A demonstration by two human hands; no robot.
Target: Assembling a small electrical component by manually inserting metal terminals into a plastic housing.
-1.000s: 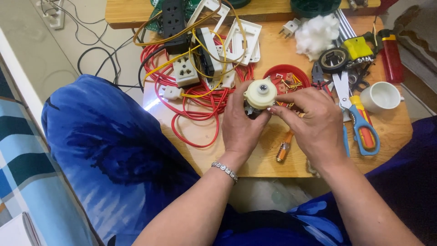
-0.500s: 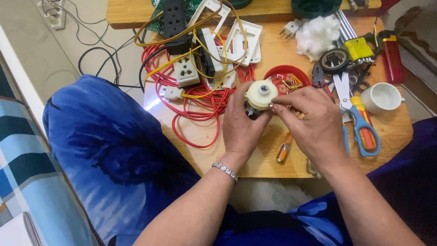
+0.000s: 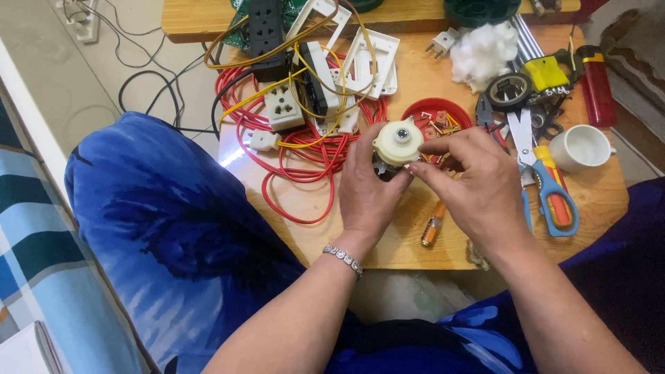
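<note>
Fingers of my left hand (image 3: 367,190) wrap the cream round motor part (image 3: 397,143) from below, above the wooden table (image 3: 388,242), while my right hand (image 3: 478,183) pinches its edge at four o'clock. I judge a slip could drop it into the red wire coil (image 3: 305,156) at nine o'clock, or knock the red dish (image 3: 438,111) of small parts at one o'clock.

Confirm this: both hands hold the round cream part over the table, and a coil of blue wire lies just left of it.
Not quite. The wire is red, not blue. The head view shows the left hand and right hand holding the round cream part over the table, with the red coil lying just left of it.
</note>
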